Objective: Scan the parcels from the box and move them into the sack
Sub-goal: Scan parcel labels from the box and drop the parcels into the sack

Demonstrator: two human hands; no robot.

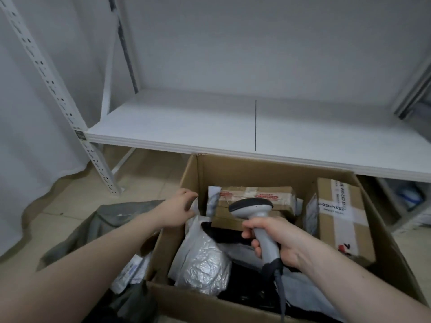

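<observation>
An open cardboard box (235,306) on the floor holds several parcels: a taped brown carton (254,197) at the back, a taller carton (340,217) with white tape at the right, and a silver-white plastic mailer (203,259) at the front left. My right hand (277,241) grips the handle of a grey barcode scanner (251,206) held over the box. My left hand (179,210) reaches over the box's left wall and touches the top corner of the plastic mailer. A grey-green sack (77,238) lies open to the left of the box, with a white parcel (133,271) in it.
A white shelf board (186,127) runs just behind the box at low height. A perforated white upright (58,89) stands at the left. The scanner's cable (279,290) hangs down over the box's front. White sheeting covers the wall and floor edge at the left.
</observation>
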